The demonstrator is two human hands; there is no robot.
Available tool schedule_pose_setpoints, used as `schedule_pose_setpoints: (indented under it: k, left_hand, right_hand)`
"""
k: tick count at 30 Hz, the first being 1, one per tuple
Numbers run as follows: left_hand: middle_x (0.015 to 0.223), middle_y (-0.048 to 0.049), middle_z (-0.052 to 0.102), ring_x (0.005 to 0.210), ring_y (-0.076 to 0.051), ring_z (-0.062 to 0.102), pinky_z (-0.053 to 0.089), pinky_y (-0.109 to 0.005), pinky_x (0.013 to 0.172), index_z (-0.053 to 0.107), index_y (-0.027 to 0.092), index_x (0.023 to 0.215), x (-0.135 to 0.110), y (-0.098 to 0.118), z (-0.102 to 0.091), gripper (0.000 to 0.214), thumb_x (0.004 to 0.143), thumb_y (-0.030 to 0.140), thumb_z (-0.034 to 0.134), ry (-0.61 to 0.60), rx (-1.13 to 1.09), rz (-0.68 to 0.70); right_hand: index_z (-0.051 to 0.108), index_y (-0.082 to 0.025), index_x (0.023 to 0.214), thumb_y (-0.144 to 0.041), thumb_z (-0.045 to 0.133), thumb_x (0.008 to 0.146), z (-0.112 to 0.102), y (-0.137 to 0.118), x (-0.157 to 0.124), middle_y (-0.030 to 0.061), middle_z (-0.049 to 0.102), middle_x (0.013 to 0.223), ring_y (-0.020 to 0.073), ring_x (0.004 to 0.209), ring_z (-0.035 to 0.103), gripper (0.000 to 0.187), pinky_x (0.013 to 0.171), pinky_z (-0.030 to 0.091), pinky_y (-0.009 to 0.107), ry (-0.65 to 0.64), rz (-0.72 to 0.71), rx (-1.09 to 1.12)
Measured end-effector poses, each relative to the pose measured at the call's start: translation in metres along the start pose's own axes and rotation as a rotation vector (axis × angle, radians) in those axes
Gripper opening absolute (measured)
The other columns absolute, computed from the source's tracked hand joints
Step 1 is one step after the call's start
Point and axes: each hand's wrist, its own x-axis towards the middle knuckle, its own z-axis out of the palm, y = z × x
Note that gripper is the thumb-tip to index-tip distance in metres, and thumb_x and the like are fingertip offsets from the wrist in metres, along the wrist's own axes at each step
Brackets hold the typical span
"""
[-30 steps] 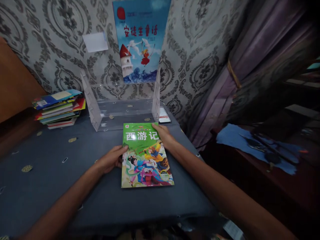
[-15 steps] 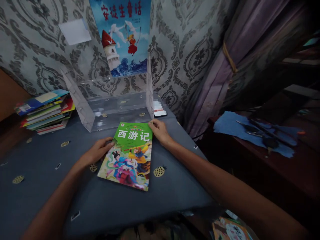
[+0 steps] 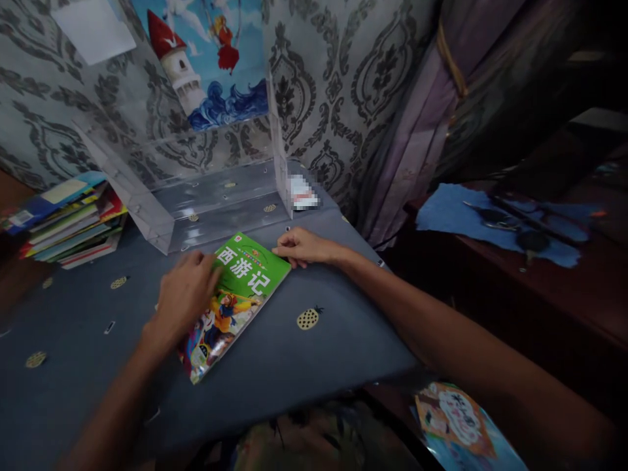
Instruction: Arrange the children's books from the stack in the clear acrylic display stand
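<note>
A green picture book (image 3: 235, 301) with cartoon figures on its cover lies turned at an angle on the dark blue tablecloth (image 3: 304, 366). My left hand (image 3: 184, 297) rests on the book's left side, fingers curled over its edge. At the book's top right corner my right hand (image 3: 300, 247) pinches the cover with fingers closed. Just behind the book stands a clear acrylic book stand (image 3: 206, 196). A blue storybook (image 3: 206, 65) with a lighthouse picture stands upright in it against the wall.
A stack of thin books (image 3: 63, 219) lies at the table's left. A small white card (image 3: 301, 194) sits right of the stand. Purple curtain (image 3: 432, 111) hangs at right, above a dark bench with blue cloth (image 3: 490, 222). Another book (image 3: 461, 425) lies below the table edge.
The green book has rotated clockwise and slid left under both hands. My left hand moved onto its cover. The camera view tilted down and right.
</note>
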Motion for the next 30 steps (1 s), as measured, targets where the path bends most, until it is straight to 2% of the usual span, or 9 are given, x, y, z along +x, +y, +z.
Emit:
schedule_pose_setpoints:
  k: [4, 7, 11, 18, 23, 27, 30]
  left_hand:
    - [0.119, -0.0124, 0.068, 0.111, -0.029, 0.062, 0.053, -0.041, 0.091, 0.062, 0.016, 0.122, -0.007, 0.050, 0.005, 0.036, 0.099, 0.043, 0.052, 0.062, -0.079, 0.249]
    - [0.127, -0.0165, 0.066, 0.116, -0.033, 0.060, 0.054, -0.045, 0.090, 0.062, 0.012, 0.123, -0.011, 0.068, 0.014, 0.038, 0.097, 0.039, 0.057, 0.108, -0.011, 0.305]
    - [0.127, -0.0165, 0.067, 0.112, -0.032, 0.064, 0.057, -0.044, 0.083, 0.061, 0.009, 0.125, -0.011, 0.070, 0.020, 0.034, 0.099, 0.029, 0.052, 0.125, 0.019, 0.293]
    - [0.123, -0.0156, 0.071, 0.107, -0.032, 0.067, 0.060, -0.043, 0.072, 0.064, 0.009, 0.124, -0.007, 0.069, 0.018, 0.035, 0.099, 0.028, 0.048, 0.165, 0.038, 0.308]
    - [0.123, -0.0169, 0.071, 0.104, -0.030, 0.069, 0.060, -0.041, 0.074, 0.065, 0.007, 0.123, -0.007, 0.070, 0.021, 0.034, 0.099, 0.023, 0.046, 0.219, 0.059, 0.326]
    - [0.123, -0.0168, 0.071, 0.106, -0.030, 0.068, 0.059, -0.039, 0.073, 0.066, 0.008, 0.122, -0.008, 0.072, 0.023, 0.034, 0.099, 0.023, 0.045, 0.221, 0.075, 0.310]
    - [0.122, -0.0168, 0.071, 0.106, -0.031, 0.067, 0.059, -0.039, 0.071, 0.066, 0.009, 0.121, -0.009, 0.074, 0.025, 0.034, 0.100, 0.025, 0.045, 0.214, 0.071, 0.297]
  right_hand:
    - [0.052, -0.018, 0.064, -0.024, 0.053, 0.097, -0.001, 0.000, -0.003, -0.0059, 0.054, 0.046, 0.0049, 0.034, 0.043, 0.034, 0.038, 0.030, 0.017, 0.051, -0.002, 0.012]
    - [0.054, -0.017, 0.066, -0.023, 0.052, 0.097, 0.000, 0.004, -0.005, -0.0064, 0.055, 0.048, 0.0047, 0.035, 0.043, 0.031, 0.038, 0.030, 0.017, 0.141, -0.039, 0.017]
    - [0.054, -0.017, 0.068, -0.028, 0.056, 0.095, 0.002, 0.010, -0.011, -0.0060, 0.055, 0.051, 0.0051, 0.038, 0.044, 0.030, 0.041, 0.032, 0.019, 0.229, -0.096, 0.008]
    - [0.059, -0.016, 0.074, -0.051, 0.057, 0.093, 0.000, 0.008, -0.019, -0.0027, 0.056, 0.062, 0.0078, 0.049, 0.049, 0.040, 0.049, 0.036, 0.022, 0.218, -0.152, -0.019]
    - [0.063, -0.015, 0.078, -0.063, 0.055, 0.091, 0.000, 0.006, -0.020, 0.0000, 0.059, 0.068, 0.0101, 0.055, 0.052, 0.050, 0.054, 0.039, 0.024, 0.224, -0.158, -0.034]
    - [0.069, -0.013, 0.085, -0.062, 0.055, 0.092, -0.001, 0.004, -0.022, 0.0002, 0.059, 0.069, 0.0116, 0.058, 0.052, 0.051, 0.057, 0.038, 0.026, 0.200, -0.175, -0.074]
    - [0.073, -0.014, 0.100, -0.050, 0.071, 0.084, -0.001, 0.005, -0.021, -0.0007, 0.060, 0.072, 0.0124, 0.064, 0.053, 0.040, 0.061, 0.038, 0.025, 0.180, -0.186, -0.177]
